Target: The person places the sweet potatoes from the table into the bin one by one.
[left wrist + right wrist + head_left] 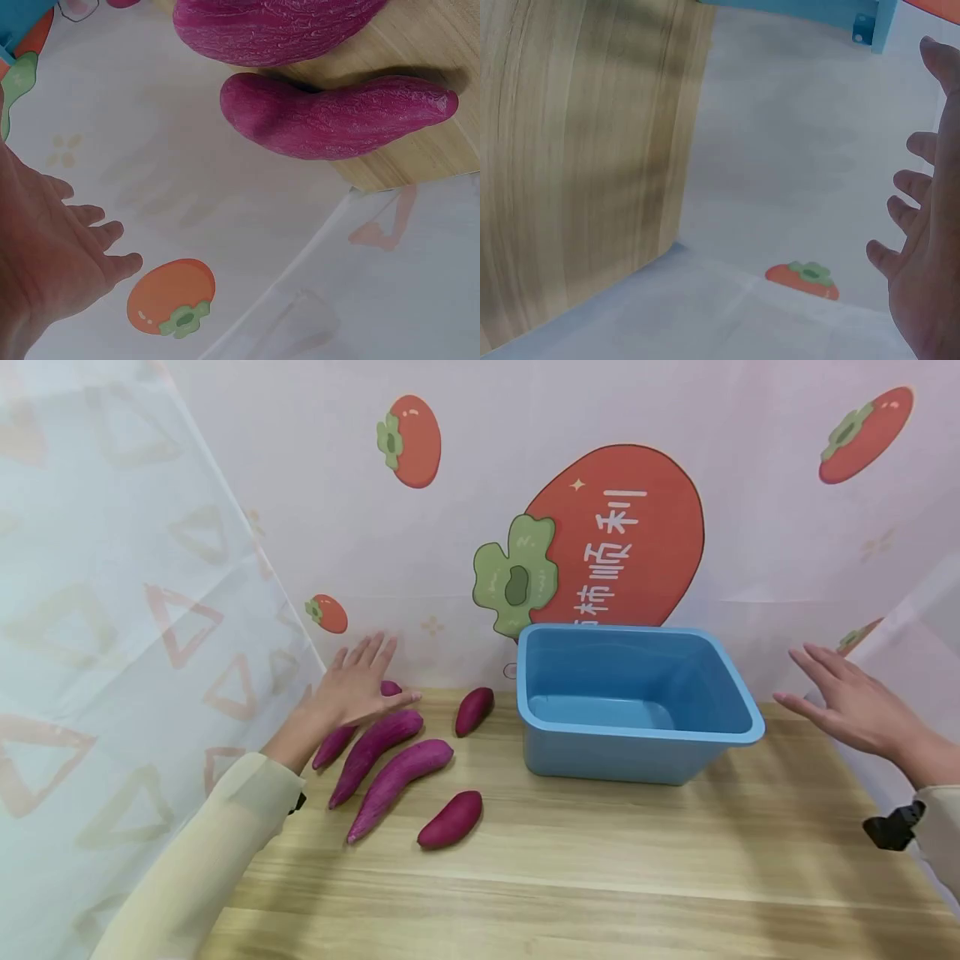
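Observation:
My left hand (352,687), fingers spread and straight, hovers over the farthest-left purple sweet potato (334,745) and hides its middle. Beside that one lie two more long, curved purple sweet potatoes, a middle one (372,758) and a nearer one (400,787). Two shorter ones, a front one (451,820) and a back one (474,711), lie to their right. In the left wrist view, the palm (52,247) is apart from the wrinkled sweet potato (330,120). To the right of the blue plastic bin (600,752), my right hand (855,702) is held up with extended fingers, holding nothing.
The bin stands against the back cloth (465,527), its inside bare. White printed cloth also hangs at the left (112,610) and the right, closing in the wooden table (525,868). Dark wrist devices show at both cuffs, such as the right one (894,827).

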A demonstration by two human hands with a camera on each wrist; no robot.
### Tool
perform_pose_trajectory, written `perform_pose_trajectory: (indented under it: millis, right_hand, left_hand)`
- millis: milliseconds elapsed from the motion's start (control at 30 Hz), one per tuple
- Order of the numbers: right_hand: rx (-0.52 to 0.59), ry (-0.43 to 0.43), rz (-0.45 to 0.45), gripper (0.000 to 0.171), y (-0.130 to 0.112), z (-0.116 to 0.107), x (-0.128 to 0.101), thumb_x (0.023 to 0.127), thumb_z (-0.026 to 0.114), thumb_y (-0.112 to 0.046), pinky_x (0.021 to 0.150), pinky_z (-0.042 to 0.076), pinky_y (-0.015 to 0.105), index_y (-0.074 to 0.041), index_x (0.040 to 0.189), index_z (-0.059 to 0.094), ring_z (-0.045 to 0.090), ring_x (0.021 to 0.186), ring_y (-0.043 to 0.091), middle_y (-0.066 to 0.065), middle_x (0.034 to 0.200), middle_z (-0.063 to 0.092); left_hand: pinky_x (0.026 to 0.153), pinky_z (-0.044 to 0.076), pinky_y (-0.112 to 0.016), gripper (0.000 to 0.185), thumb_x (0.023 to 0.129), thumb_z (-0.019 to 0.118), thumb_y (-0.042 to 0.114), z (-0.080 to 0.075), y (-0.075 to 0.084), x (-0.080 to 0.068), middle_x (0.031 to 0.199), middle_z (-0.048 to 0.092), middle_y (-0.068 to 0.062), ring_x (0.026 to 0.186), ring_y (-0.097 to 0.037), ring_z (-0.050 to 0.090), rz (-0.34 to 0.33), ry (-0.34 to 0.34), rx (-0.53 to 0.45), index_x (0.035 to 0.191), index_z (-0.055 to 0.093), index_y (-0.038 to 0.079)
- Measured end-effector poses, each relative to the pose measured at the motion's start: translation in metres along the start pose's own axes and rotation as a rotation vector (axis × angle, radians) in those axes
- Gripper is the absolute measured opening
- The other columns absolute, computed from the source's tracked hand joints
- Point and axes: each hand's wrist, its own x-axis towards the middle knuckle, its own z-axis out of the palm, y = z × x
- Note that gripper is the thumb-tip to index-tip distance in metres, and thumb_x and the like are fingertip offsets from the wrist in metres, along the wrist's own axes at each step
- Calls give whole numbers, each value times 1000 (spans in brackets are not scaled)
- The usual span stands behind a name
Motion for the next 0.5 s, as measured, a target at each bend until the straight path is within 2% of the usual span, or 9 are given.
perform_pose_trajectory:
  millis: [200, 500]
  right_hand:
    - [11, -29, -6, 90, -8, -5, 5, 107, 54, -49, 109, 20, 86, 1, 168, 10, 15, 150, 65, 38, 168, 10]
    - [17, -31, -67, 88, -18, -6, 9, 104, 57, -48, 102, 25, 88, -6, 169, 15, 25, 147, 65, 32, 171, 14]
  left_hand:
    - [127, 8, -68, 112, 95, 53, 76, -1, 5, -2, 176, 10, -22, 162, -45, 11, 26, 2, -5, 171, 9, 7]
    - [128, 10, -66, 111, 96, 54, 76, 2, 16, -9, 176, 12, -21, 162, -43, 13, 61, 4, -9, 171, 7, 9]
